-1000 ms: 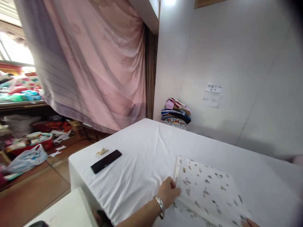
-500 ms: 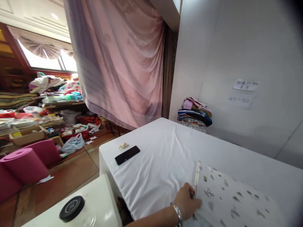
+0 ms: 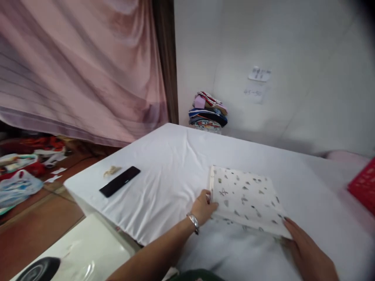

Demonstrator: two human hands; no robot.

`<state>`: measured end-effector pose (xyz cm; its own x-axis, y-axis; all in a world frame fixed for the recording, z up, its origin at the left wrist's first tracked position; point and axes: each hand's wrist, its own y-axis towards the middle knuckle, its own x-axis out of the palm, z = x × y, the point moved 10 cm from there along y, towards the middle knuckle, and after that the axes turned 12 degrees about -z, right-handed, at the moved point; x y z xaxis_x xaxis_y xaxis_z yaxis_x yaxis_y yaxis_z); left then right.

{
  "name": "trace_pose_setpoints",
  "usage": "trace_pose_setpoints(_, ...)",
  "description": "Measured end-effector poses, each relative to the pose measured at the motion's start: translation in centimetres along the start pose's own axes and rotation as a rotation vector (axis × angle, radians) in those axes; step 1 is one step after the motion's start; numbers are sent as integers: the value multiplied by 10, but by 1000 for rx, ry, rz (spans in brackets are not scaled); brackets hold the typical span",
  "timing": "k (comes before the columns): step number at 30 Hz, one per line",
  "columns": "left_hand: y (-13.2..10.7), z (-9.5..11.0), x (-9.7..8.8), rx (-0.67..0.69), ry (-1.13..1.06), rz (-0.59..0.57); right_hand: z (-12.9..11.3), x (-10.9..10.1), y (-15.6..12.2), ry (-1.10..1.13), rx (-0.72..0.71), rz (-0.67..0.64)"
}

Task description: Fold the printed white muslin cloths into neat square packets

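Note:
A flat piece of white printed cloth (image 3: 246, 199), seemingly folded, has small dark leaf-like motifs and a seamed band along its left edge. My left hand (image 3: 204, 207), with a silver bracelet at the wrist, pinches that left edge. At the near right corner, my right hand (image 3: 307, 248) holds the cloth, fingertips on top and the rest partly hidden beneath. The cloth is just over the white-covered table (image 3: 152, 187), its near edge slightly raised.
A black phone (image 3: 120, 181) and a small beige item (image 3: 112, 170) lie on the table's left part. A white machine surface (image 3: 88, 242) with a black knob (image 3: 41, 269) is at near left. Folded clothes (image 3: 208, 111) stand by the wall; a red object (image 3: 365, 187) is at right.
The view has turned right, and the table appears further left. My right hand has come into view on the cloth's right corner. My left hand still grips its left edge.

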<state>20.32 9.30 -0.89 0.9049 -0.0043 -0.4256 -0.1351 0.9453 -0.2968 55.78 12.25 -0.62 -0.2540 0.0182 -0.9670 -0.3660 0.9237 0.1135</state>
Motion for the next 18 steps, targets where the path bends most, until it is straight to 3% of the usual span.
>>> trace_pose_setpoints(5,1,2,2,17,-18,-25,-14,-7,3,-111,-14,-13)
trace_pose_setpoints(10,-1,2,1,13,-15,-12,-10,-3,3,-128,0,-31)
trace_pose_setpoints(18,0,1,0,1,-9,-12,-7,-11,3,-98,156,-23)
